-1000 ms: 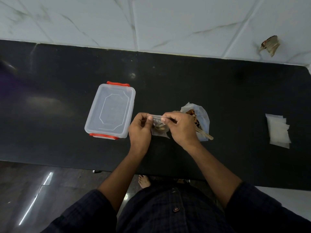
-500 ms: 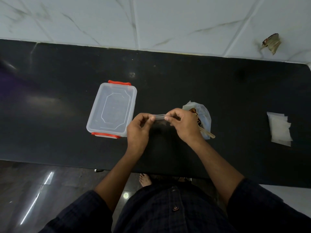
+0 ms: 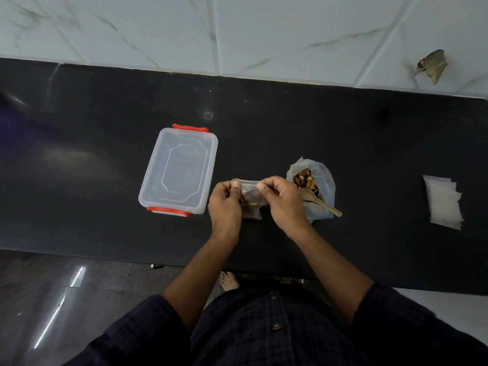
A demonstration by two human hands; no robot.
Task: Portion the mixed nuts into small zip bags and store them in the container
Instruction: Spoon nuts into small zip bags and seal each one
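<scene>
We hold a small zip bag (image 3: pixel 250 198) of nuts between both hands: left hand (image 3: pixel 224 207) pinches its top left corner, right hand (image 3: pixel 284 202) pinches the top edge. Left of the grip sits the lidded container (image 3: pixel 179 171); just right, the open bag of mixed nuts (image 3: pixel 314 186) with a wooden spoon (image 3: pixel 319 200). Far right lie spare zip bags (image 3: pixel 443 202).
</scene>
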